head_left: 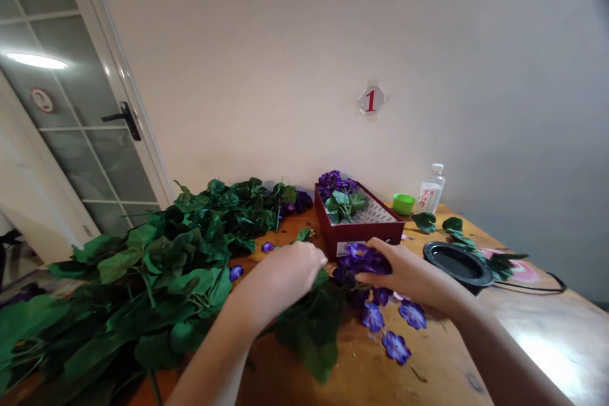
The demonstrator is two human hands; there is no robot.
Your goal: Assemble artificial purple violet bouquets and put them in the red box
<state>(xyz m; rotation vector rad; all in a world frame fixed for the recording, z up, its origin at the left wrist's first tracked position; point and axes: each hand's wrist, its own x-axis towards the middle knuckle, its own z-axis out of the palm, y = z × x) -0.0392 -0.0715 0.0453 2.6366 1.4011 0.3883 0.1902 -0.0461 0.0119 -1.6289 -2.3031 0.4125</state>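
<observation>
My left hand is closed over a leafy green artificial stem that lies on the wooden table. My right hand grips a cluster of purple artificial flowers at the top of that stem. Both hands meet just in front of a dark red box. Loose purple blooms lie on the table below my right hand.
A big heap of green leafy vines covers the table's left side. The red box holds purple flowers and a leaf sprig. A black round tray, a green cup and a clear bottle stand at the right rear.
</observation>
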